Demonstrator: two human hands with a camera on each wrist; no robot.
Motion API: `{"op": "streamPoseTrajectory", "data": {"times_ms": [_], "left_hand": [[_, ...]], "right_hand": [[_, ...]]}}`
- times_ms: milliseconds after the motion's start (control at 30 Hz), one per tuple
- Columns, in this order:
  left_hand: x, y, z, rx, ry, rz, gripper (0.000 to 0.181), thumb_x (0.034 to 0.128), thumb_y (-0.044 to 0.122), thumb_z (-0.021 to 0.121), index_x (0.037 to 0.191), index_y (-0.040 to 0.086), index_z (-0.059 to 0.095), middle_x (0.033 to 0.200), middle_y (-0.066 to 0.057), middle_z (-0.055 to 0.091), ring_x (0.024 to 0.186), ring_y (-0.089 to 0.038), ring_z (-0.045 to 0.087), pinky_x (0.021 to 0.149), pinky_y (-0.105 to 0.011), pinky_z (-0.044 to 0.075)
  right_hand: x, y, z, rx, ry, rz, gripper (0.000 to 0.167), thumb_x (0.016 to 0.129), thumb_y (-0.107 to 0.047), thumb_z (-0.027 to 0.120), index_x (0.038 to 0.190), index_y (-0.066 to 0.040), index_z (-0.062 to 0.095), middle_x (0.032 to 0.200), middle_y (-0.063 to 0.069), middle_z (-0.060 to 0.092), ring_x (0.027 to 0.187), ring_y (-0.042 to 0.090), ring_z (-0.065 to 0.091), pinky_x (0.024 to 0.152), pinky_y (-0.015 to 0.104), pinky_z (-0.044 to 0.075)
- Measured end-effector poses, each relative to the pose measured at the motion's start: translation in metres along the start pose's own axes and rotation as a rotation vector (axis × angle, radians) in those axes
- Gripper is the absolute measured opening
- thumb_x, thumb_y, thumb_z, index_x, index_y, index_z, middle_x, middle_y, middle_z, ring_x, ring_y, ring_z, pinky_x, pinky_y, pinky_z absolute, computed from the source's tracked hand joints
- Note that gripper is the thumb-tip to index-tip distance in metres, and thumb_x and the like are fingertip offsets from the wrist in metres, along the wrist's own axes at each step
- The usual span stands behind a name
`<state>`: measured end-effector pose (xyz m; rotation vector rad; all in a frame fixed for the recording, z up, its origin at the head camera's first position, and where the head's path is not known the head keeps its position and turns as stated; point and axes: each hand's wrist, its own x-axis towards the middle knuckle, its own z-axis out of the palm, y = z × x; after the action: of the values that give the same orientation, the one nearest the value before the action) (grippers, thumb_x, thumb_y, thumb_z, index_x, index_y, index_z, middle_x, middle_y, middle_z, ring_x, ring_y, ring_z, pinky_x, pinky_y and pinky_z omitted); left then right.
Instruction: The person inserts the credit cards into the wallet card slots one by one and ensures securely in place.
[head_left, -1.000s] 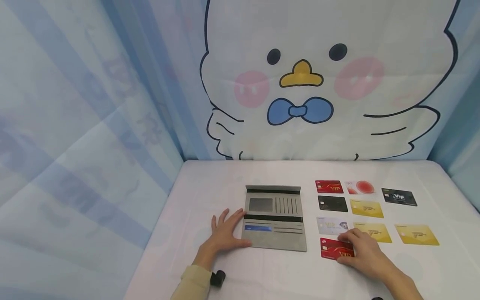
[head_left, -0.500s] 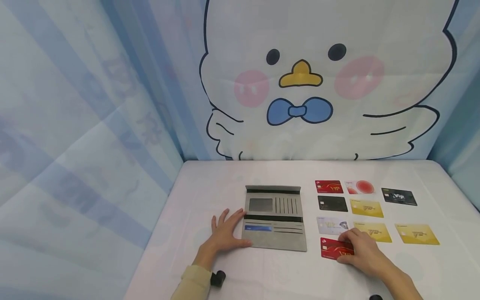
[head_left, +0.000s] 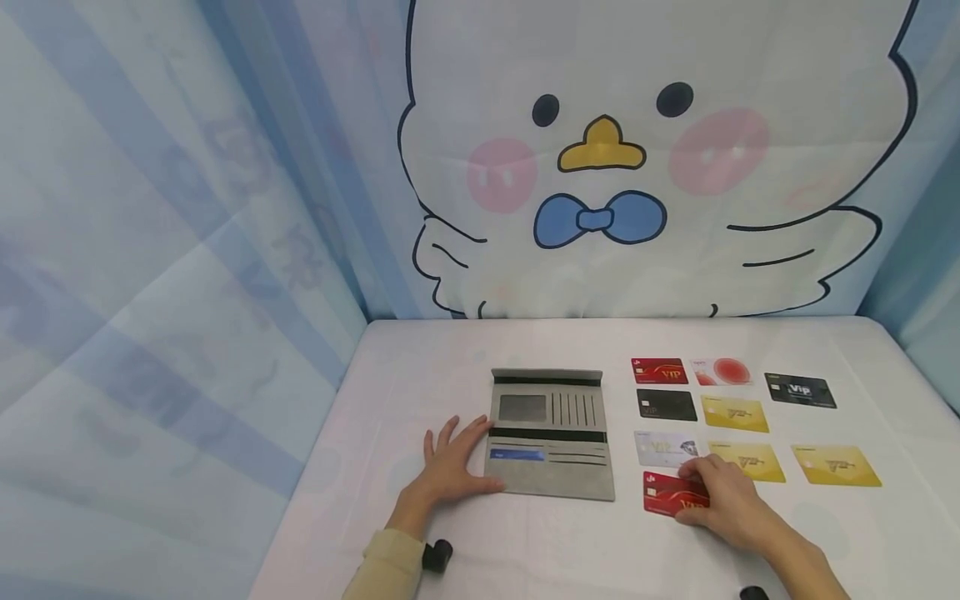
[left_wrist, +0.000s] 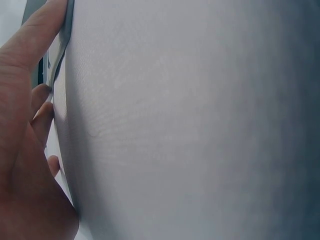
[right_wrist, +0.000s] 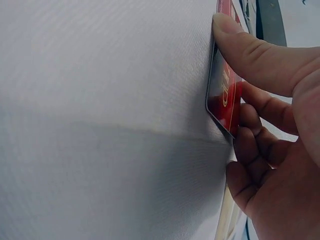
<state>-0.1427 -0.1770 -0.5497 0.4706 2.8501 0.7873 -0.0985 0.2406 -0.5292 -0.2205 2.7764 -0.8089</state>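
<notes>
My right hand (head_left: pixel 731 504) hides the right end of the near red card (head_left: pixel 670 493), and its fingers cover a corner of the yellow card (head_left: pixel 752 461) just beyond, whose fine print is too small for me to read. A blue strip (head_left: pixel 517 455) shows in the grey wallet (head_left: pixel 558 483); its lettering is illegible. The near edge cuts off my left sleeve (head_left: pixel 386 567), my right forearm (head_left: pixel 806 571) and the black device (head_left: pixel 753 593) by it.

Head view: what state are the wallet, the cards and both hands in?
Wallet: unfolded, lying open.
Blue card: partly inside a wallet slot.
Near red card: held at its right end; lifted or not, unclear.
Other eight cards: lying flat.
Left hand: spread, touching wallet's left edge.
Right hand: gripping near red card.
</notes>
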Motion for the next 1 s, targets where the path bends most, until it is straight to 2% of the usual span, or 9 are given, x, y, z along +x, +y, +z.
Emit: {"op": "streamPoseTrajectory", "data": {"times_ms": [200,333,733,1000], "left_hand": [[-0.0039,0.0001,0.0019,-0.001,-0.005,-0.004,0.095,0.0759,0.054,0.083,0.154,0.017,0.043,0.161,-0.001,0.036,0.15,-0.038,0.013,0.113,-0.07,-0.005],[-0.0028,0.0001,0.0031,-0.001,-0.004,-0.001,0.095,0.0758,0.055,0.083,0.154,0.018,0.043,0.161,-0.001,0.036,0.15,-0.038,0.013,0.113,-0.069,-0.005],[0.0001,-0.001,0.001,0.006,-0.016,-0.01,0.096,0.0762,0.056,0.082,0.155,0.02,0.041,0.162,0.001,0.034,0.151,-0.035,0.01,0.114,-0.067,-0.006],[0.0007,-0.0003,0.002,0.014,-0.007,-0.018,0.095,0.076,0.055,0.083,0.155,0.02,0.042,0.162,0.0,0.034,0.151,-0.036,0.011,0.114,-0.067,-0.005]], "right_hand": [[-0.0005,0.0009,0.0019,0.0,-0.015,0.006,0.061,0.071,-0.034,0.092,0.114,-0.002,0.063,0.107,0.008,0.055,0.098,0.026,0.049,0.088,0.049,0.05],[-0.0027,0.0027,0.001,0.014,-0.006,0.0,0.06,0.073,-0.032,0.091,0.115,-0.002,0.062,0.108,0.008,0.056,0.097,0.026,0.051,0.09,0.052,0.052],[-0.0026,0.0023,-0.0032,0.106,0.004,0.017,0.04,0.083,-0.018,0.084,0.113,-0.003,0.063,0.102,0.003,0.065,0.092,0.021,0.058,0.089,0.052,0.054],[-0.0008,0.0073,-0.005,0.167,0.019,0.013,0.029,0.088,-0.011,0.078,0.112,-0.003,0.064,0.104,0.006,0.068,0.092,0.022,0.06,0.089,0.051,0.055]]}}
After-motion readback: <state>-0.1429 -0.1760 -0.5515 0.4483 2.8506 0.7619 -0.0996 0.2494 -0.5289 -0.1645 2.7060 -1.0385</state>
